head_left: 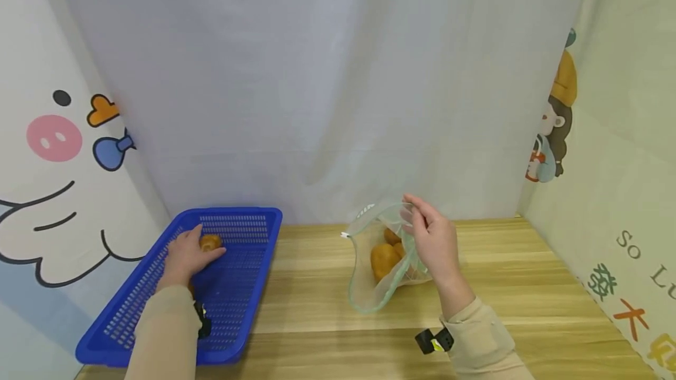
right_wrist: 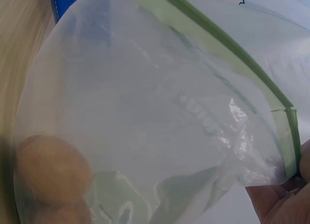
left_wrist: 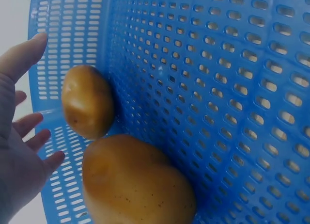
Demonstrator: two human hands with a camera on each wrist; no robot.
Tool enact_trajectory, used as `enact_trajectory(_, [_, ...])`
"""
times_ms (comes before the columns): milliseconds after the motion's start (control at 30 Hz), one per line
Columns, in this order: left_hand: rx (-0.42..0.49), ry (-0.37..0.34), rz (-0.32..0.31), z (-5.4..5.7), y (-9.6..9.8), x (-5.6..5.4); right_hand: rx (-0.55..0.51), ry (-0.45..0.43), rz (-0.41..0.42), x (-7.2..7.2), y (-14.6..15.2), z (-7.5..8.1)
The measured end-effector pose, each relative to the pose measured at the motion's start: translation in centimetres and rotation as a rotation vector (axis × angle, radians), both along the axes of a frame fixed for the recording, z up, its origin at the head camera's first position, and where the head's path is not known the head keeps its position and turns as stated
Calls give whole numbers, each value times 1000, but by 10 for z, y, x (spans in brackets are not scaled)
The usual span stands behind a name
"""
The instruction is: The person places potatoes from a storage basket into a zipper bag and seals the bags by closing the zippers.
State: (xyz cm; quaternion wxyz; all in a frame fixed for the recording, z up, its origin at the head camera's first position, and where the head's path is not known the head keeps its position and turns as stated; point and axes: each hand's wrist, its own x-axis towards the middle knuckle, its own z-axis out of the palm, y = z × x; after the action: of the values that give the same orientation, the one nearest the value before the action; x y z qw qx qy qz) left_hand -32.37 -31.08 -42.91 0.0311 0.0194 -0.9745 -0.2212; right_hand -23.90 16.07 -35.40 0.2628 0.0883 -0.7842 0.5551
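Observation:
My left hand (head_left: 185, 254) reaches into a blue plastic basket (head_left: 277, 224), fingers spread around a brown potato (head_left: 210, 243) near the far end. The left wrist view shows the fingers of that hand (left_wrist: 24, 146) apart from this smaller potato (left_wrist: 87, 102); a larger, speckled potato (left_wrist: 135, 185) lies closer to the camera. With my right hand (head_left: 435, 236) I pinch the rim of a clear zip bag (head_left: 364, 292) with a green edge, its mouth spread wide. Several potatoes (head_left: 384, 261) sit inside the bag; through its film one potato (right_wrist: 53, 169) shows in the right wrist view.
The basket and bag stand on a wood-grain table (head_left: 311, 321), basket left, bag right of centre. A pale grey curtain (head_left: 317, 75) hangs behind the table. Printed cloths with cartoon figures flank both sides. A white zip slider (head_left: 345, 235) sits at the bag's left edge.

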Motion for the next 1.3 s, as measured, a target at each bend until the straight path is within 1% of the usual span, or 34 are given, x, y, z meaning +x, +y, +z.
enact_trajectory(167, [-37,-17,-18,-3,-4,2,7,-1,2,0,-1,0])
enact_trajectory(333, [-22,-54,-29,-9,-7,3,4,-6,8,1,-2,0])
enact_trajectory(400, [-24,-59,-43,-12,-8,2,4,-10,6,0,-2,0])
enact_trajectory(500, [-38,-49,-65,-16,-7,1,4,-14,4,0,-3,0])
enact_trajectory(667, [-58,1,-114,-20,-3,-3,10,-7,-2,-1,-3,-1])
enact_trajectory(800, [-66,41,-164,-23,2,-7,12,-14,-9,-1,-3,-1])
enact_trajectory(933, [-61,72,-222,-23,11,-9,12,-24,-16,-2,-2,-1])
enact_trajectory(1100, [-40,88,-279,-20,27,-12,11,-23,-14,-2,-1,-1])
enact_trajectory(1300, [-11,83,-321,-21,41,-15,4,-26,-5,-1,-1,0])
